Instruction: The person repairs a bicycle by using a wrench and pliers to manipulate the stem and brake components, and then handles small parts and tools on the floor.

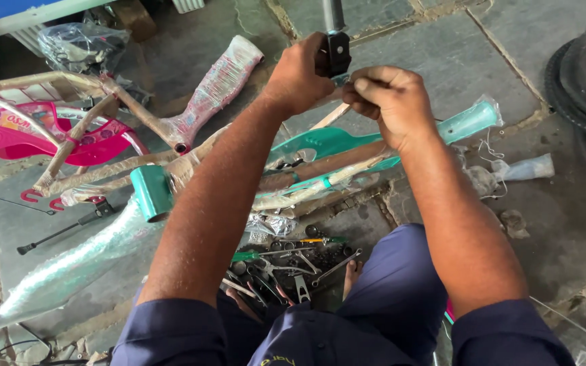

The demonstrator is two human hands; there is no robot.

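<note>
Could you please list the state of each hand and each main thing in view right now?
Left hand: closed around the black clamp.
Right hand: fingers pinched at the clamp's lower edge.
Black clamp: held up, on a grey post.
Teal bicycle frame: lying on the floor, partly wrapped.
Pink bicycle frame: lying down, wrapped.
Wrenches: loose in a pile.
Tyre: lying flat.

The grey metal post (333, 13) runs off the top edge; the left hand (301, 71) covers part of its black clamp (338, 53); the black rubber tyre (578, 81) is cut off at the right edge
</note>
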